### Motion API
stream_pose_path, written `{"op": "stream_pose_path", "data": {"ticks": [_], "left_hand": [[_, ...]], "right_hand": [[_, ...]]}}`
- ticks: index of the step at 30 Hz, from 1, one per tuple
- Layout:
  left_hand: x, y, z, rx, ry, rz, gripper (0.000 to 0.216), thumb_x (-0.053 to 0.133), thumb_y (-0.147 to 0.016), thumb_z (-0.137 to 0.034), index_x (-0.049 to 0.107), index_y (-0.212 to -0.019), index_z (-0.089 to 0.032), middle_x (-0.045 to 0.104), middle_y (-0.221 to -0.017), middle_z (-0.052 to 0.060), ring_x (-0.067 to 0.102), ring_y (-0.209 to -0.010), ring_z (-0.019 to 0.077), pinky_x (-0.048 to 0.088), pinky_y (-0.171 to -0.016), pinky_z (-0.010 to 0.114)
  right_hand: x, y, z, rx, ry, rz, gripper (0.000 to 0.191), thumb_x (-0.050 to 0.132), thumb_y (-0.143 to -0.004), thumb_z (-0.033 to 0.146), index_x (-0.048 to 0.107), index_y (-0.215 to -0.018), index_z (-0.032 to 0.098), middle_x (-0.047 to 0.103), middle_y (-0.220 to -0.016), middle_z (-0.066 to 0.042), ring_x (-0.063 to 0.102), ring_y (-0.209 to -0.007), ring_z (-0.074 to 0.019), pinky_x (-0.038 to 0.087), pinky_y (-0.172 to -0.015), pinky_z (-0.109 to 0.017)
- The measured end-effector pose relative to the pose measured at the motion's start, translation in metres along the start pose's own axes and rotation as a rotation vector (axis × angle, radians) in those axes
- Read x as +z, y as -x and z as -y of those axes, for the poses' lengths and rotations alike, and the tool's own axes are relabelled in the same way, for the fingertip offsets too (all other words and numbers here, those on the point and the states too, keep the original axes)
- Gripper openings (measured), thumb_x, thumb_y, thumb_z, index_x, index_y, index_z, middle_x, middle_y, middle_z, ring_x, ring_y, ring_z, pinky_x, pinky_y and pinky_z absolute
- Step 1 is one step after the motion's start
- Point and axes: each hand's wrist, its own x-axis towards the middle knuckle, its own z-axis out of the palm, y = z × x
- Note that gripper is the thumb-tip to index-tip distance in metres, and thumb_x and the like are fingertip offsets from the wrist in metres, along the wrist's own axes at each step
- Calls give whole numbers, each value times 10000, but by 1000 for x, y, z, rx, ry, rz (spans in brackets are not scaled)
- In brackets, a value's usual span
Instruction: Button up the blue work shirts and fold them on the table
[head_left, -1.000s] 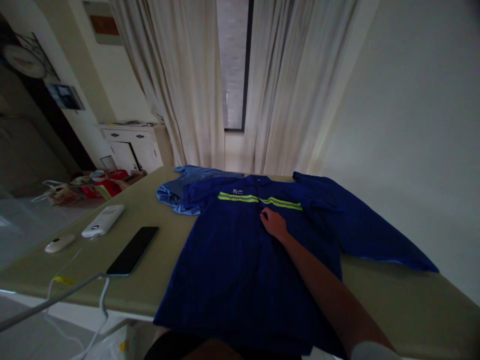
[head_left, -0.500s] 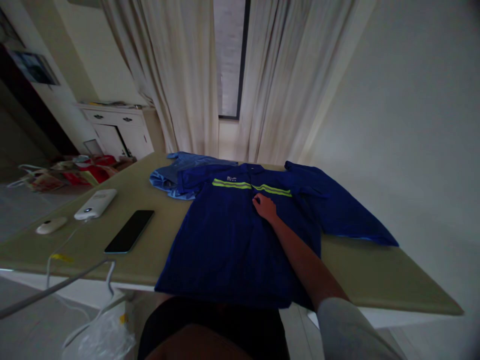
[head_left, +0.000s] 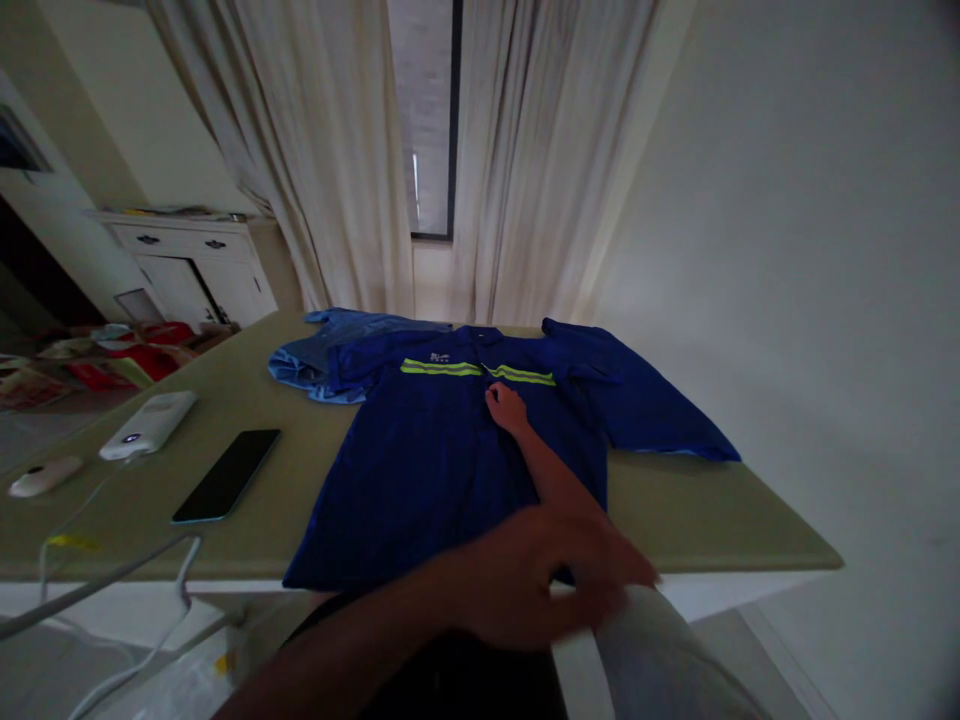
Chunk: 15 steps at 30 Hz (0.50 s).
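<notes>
A dark blue work shirt with a yellow-green reflective stripe lies spread flat on a beige table. My right hand rests on the shirt's front placket just below the stripe, fingers pinched at the fabric. My left hand is close to the camera near the shirt's lower hem, blurred, fingers spread and holding nothing, reaching across toward my right forearm's grey sleeve. A lighter blue garment lies under the shirt's left shoulder.
On the table's left lie a black phone, a white power bank, a white mouse-like object and cables. Cream curtains, a white cabinet and red bags stand behind.
My left hand has come into view at the bottom, near the shirt's hem. The camera has pulled back and turned right; my right hand stays on the placket.
</notes>
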Motion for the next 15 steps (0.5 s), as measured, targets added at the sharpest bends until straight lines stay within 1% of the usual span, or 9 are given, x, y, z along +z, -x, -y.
{"op": "stream_pose_path", "data": {"ticks": [1,2,4,5,7,8,10,12,15], "left_hand": [[-14,-8,19,-54,-22,-66,314,521,-1007,-282,678,-1278,-255,740,-1263,50,689,-1155,198,531,-1035,335],[-31,-16,42,-160,-94,-160,296,512,-1001,-246,694,-1234,-247,757,-1209,45,702,-1104,202,548,-997,337],[-66,-28,96,-368,-331,-306,287,466,-998,-189,725,-1112,-232,770,-1138,61,705,-1065,227,549,-972,367],[-82,-31,123,-463,-456,-342,306,442,-997,-162,730,-1078,-228,768,-1137,67,699,-1074,235,539,-982,380],[-104,-33,173,-646,-666,-333,336,411,-1001,-134,726,-1091,-208,767,-1139,74,692,-1074,234,535,-974,381],[-109,-32,192,-677,-697,-338,337,408,-998,-120,716,-1123,-173,758,-1167,99,684,-1098,245,526,-988,392],[-106,-28,219,-711,-746,-358,356,397,-1008,-121,662,-1244,-102,707,-1290,160,640,-1207,267,485,-1054,417],[-92,-23,233,-708,-769,-380,404,382,-1025,-146,579,-1368,-68,612,-1439,203,553,-1349,293,416,-1137,455],[-72,-17,241,-707,-853,-346,442,364,-1044,-208,529,-1448,-135,527,-1547,176,449,-1460,305,329,-1207,512]], "right_hand": [[-1,1,-1,12,-8,0,338,393,-1069,375,642,-1258,247,732,-1207,-75,679,-1099,-220,476,-910,-300],[-1,2,-1,19,-16,4,345,387,-1071,369,638,-1268,237,734,-1194,-77,684,-1082,-210,472,-897,-287],[-2,5,-2,25,-27,14,339,411,-1063,375,634,-1273,231,738,-1169,-73,693,-1052,-200,467,-869,-272],[-2,7,-2,30,-29,15,331,425,-1056,381,637,-1263,233,740,-1157,-71,697,-1044,-205,469,-859,-274],[-1,11,-1,52,-35,6,310,439,-1045,390,651,-1223,250,746,-1144,-69,702,-1041,-223,478,-855,-294],[0,13,-1,69,-41,0,302,436,-1042,388,657,-1202,258,748,-1139,-68,704,-1041,-230,483,-858,-306],[2,16,-1,87,-60,-9,290,441,-1035,387,666,-1174,270,752,-1133,-63,707,-1043,-235,490,-868,-318],[3,19,-1,85,-71,-18,280,472,-1022,396,672,-1176,274,752,-1156,-59,705,-1063,-234,495,-887,-319],[2,23,-2,68,-72,-33,293,507,-1003,360,676,-1223,267,734,-1245,-55,685,-1133,-228,493,-940,-317]]}}
